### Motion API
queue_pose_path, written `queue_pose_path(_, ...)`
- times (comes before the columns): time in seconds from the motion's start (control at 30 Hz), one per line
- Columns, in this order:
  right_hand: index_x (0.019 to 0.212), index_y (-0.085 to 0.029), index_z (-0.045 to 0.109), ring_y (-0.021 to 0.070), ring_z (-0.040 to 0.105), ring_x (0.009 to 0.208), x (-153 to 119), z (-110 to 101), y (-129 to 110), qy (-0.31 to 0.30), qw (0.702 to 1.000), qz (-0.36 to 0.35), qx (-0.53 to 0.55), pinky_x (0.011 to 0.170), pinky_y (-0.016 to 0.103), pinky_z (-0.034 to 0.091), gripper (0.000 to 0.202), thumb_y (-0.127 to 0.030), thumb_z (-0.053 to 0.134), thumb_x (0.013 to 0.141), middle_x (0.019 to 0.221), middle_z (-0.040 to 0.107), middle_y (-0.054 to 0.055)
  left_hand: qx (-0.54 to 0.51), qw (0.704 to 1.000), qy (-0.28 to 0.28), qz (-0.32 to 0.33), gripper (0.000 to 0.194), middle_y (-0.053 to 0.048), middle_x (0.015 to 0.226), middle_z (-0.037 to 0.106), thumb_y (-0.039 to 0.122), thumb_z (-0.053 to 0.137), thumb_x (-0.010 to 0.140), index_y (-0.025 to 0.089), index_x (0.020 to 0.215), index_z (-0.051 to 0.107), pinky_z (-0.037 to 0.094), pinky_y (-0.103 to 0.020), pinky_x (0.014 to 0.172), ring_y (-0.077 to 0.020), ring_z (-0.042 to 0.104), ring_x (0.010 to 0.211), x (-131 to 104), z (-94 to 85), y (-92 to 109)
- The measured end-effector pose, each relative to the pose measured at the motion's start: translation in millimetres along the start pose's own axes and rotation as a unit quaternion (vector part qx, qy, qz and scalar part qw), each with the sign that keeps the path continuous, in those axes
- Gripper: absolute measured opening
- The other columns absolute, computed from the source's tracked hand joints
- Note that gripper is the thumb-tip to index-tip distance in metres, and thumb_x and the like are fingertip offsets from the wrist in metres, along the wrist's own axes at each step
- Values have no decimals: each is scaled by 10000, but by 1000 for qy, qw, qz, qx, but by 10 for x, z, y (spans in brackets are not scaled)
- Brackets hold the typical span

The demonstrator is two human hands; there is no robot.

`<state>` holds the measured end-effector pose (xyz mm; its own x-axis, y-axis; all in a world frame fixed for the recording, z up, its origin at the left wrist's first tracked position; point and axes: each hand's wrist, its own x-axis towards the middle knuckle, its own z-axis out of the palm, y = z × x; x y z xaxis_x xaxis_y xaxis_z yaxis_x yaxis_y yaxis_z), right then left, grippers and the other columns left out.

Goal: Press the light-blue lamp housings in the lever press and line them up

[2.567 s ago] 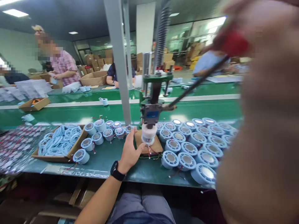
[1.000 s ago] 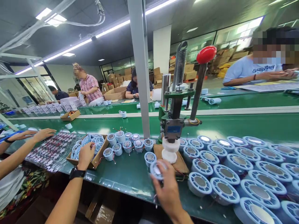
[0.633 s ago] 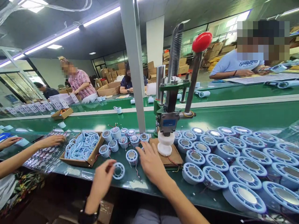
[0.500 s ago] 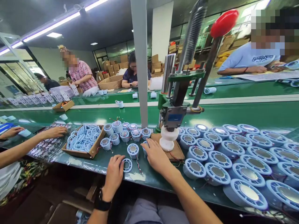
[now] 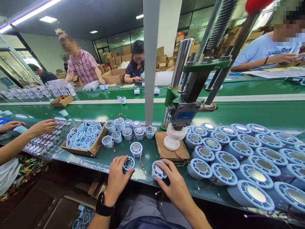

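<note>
Left hand [image 5: 118,178]: fingers closed on the rim of a slotted blue ring [image 5: 129,157], located at their right. Right hand [image 5: 177,186]: fingers clamped around a blue housing [image 5: 157,165], located at their left, disc face up. A wired housing [image 5: 136,149] stands upright beyond and between both. Ring-to-surface [image 5: 95,163] contact: indeterminate. Press knob [image 5: 257,4]: cut off.

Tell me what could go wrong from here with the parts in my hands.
The blue unit in your right hand is near the front edge of the bench, so it might slip off.

Wires lie between your hands and might snag on the blue ring in your left hand.
</note>
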<state>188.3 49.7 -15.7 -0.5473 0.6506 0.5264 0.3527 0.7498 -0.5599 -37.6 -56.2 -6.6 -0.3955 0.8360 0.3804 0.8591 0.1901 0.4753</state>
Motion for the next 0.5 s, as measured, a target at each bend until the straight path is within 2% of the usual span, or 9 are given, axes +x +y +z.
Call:
queue_pose_path(0.1,1206,-239,609,164,633,1057,-91,-59,47,26,999,11,21,872,245,564,309,-264,591,898,1219,552,85,-21,998,-38,40,522,-112,1306,627,259,603,875,219,1384,495,478,-458,1022,-271,573,1197,-30,-90,-41)
queue_pose_path(0.17,1191,-234,624,166,637,1063,-104,-75,56,31,999,16,30,878,240,562,305,-270,604,889,1206,563,85,-6,994,-70,84,604,-114,1437,530,222,540,897,237,1478,379,420,-462,1093,-269,486,1321,-46,-120,-55)
queue_pose_path(0.2,1185,-230,631,170,637,1068,-102,-78,56,29,999,21,34,880,243,562,303,-274,604,886,1203,567,88,9,993,-72,93,638,-118,1499,462,222,527,901,238,1507,329,381,-481,1124,-279,422,1380,-50,-117,-55)
queue_pose_path(0.27,1177,-224,643,180,635,1075,-92,-77,53,23,998,36,40,887,254,563,303,-286,598,884,1201,574,94,38,996,-44,69,703,-144,1551,376,283,560,895,216,1532,270,339,-532,1139,-318,346,1427,-51,-78,-44)
queue_pose_path(0.33,1178,-226,648,184,633,1075,-82,-77,51,17,998,48,44,894,263,563,308,-299,588,885,1202,577,96,56,998,-11,17,734,-166,1484,450,360,618,869,195,1513,307,360,-566,1100,-350,405,1367,-48,-26,-24)
queue_pose_path(0.4,1183,-229,649,184,633,1075,-80,-78,54,14,997,50,50,903,266,561,313,-303,587,885,1202,578,95,54,998,-10,-12,680,-148,1382,551,349,618,869,211,1483,363,383,-568,1068,-335,482,1275,-44,11,-2)
queue_pose_path(0.5,1182,-227,654,184,635,1074,-87,-77,63,15,997,47,58,898,263,562,315,-303,595,882,1203,579,97,44,999,-19,-14,655,-130,1422,534,314,594,884,237,1488,350,327,-594,1110,-323,449,1316,-34,34,18)
